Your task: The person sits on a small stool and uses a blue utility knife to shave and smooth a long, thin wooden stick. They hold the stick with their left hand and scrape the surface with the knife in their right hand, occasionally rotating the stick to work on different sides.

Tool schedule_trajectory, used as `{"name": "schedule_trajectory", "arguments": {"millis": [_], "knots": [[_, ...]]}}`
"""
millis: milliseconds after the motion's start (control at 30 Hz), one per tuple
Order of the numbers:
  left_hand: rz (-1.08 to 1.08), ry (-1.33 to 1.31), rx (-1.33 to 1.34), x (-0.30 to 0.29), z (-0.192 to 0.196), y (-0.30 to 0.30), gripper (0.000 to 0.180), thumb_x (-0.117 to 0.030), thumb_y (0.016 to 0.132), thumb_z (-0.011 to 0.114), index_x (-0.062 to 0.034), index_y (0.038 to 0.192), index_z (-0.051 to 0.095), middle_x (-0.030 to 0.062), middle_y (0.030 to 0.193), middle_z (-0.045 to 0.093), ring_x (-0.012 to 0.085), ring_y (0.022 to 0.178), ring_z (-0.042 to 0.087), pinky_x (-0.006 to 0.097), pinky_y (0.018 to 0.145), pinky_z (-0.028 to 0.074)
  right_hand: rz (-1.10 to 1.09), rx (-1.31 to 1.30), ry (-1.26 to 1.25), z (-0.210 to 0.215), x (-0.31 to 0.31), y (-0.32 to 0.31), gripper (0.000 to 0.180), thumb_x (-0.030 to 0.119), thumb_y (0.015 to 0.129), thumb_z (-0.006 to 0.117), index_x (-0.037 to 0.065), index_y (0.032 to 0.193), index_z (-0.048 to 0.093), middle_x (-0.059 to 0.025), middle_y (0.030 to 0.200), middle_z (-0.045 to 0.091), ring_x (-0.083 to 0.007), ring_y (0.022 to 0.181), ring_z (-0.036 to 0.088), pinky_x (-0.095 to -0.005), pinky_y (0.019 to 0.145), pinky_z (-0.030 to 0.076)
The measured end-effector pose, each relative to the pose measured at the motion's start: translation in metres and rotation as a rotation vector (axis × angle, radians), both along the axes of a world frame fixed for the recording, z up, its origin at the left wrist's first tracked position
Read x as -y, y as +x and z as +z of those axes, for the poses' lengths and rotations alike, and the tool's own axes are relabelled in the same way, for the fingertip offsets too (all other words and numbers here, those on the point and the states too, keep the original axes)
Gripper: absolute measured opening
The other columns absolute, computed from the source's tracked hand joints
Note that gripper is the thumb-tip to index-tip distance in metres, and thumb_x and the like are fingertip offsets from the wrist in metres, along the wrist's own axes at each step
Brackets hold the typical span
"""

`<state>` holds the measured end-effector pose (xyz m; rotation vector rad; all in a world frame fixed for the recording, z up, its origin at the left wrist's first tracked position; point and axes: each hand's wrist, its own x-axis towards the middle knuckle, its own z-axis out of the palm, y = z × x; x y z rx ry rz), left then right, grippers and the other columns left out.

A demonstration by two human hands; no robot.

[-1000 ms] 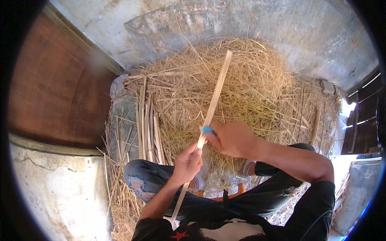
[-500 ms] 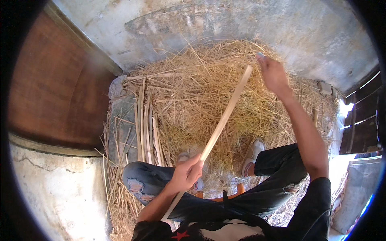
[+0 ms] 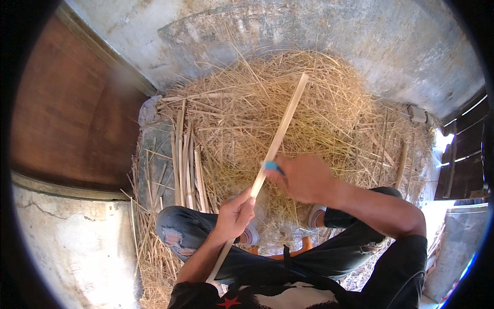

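Shirt (image 3: 243, 300): black, with a large white print (image 3: 296, 297) and a red star (image 3: 228, 302)
Right sleeve (image 3: 400, 268): black, short
Jeans (image 3: 329, 261): dark, blue-grey where faded, torn and frayed at both knees
Strap (image 3: 287, 255): narrow, dark, between the thighs
Socks (image 3: 316, 217): pale, thinly striped at the ankle
Left hand (image 3: 234, 216), right hand (image 3: 306, 177): bare

Shavings (image 3: 309, 92) and strips (image 3: 180, 159) on floor (image 3: 158, 138)
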<state>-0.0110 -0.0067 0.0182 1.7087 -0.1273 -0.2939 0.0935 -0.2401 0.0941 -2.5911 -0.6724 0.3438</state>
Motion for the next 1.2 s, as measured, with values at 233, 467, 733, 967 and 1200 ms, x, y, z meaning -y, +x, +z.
{"name": "schedule_trajectory", "arguments": {"millis": [233,467,733,967,1200], "knots": [[0.044,0.059,0.127,-0.010,-0.015,-0.001,0.044,-0.008,0.105,0.057,-0.0027,0.148,0.051,-0.0020,0.063,0.051,0.0054,0.053,0.049,0.025,0.049,0.042,-0.099,0.087,-0.034,-0.008,0.014,0.039,0.043,0.043,0.106,0.047,0.004,0.104,0.065,-0.0215,0.070,0.067,-0.0416,0.069,0.069,-0.0540,0.062,0.055],[-0.070,0.088,0.118,-0.009,-0.008,-0.017,0.043,-0.006,0.102,0.059,-0.0035,0.145,0.055,-0.0004,0.061,0.053,0.0070,0.053,0.054,0.025,0.049,0.044,-0.732,0.017,0.126,0.002,0.089,0.125,0.058,0.049,0.107,0.041,-0.001,0.093,0.067,-0.0226,0.077,0.069,-0.0367,0.076,0.071,-0.0514,0.072,0.056],[-0.068,0.001,0.236,-0.017,-0.020,-0.021,0.049,-0.002,0.101,0.060,-0.0077,0.149,0.052,0.0007,0.060,0.058,0.0070,0.049,0.053,0.026,0.046,0.043,-0.724,-0.150,0.767,-0.005,0.105,0.106,0.055,0.055,0.102,0.055,0.004,0.088,0.069,0.0022,0.059,0.049,-0.0079,0.048,0.043,-0.0275,0.044,0.034],[-0.066,-0.073,0.138,-0.007,-0.016,-0.014,0.049,-0.001,0.101,0.060,-0.0110,0.148,0.054,-0.0002,0.061,0.058,0.0066,0.049,0.053,0.025,0.045,0.042,-0.667,-0.427,0.965,-0.025,0.049,0.080,0.037,0.040,0.096,0.074,0.005,0.087,0.063,0.0065,0.055,0.040,-0.0051,0.041,0.036,-0.0266,0.038,0.026],[0.014,-0.043,0.015,-0.004,-0.015,-0.010,0.042,-0.008,0.104,0.059,-0.0104,0.145,0.057,0.0008,0.062,0.060,0.0038,0.046,0.049,0.022,0.042,0.039,-0.488,-0.279,0.612,-0.035,0.027,0.055,0.048,0.047,0.089,0.079,0.003,0.080,0.063,0.0024,0.058,0.047,-0.0087,0.049,0.044,-0.0302,0.045,0.035]]}}
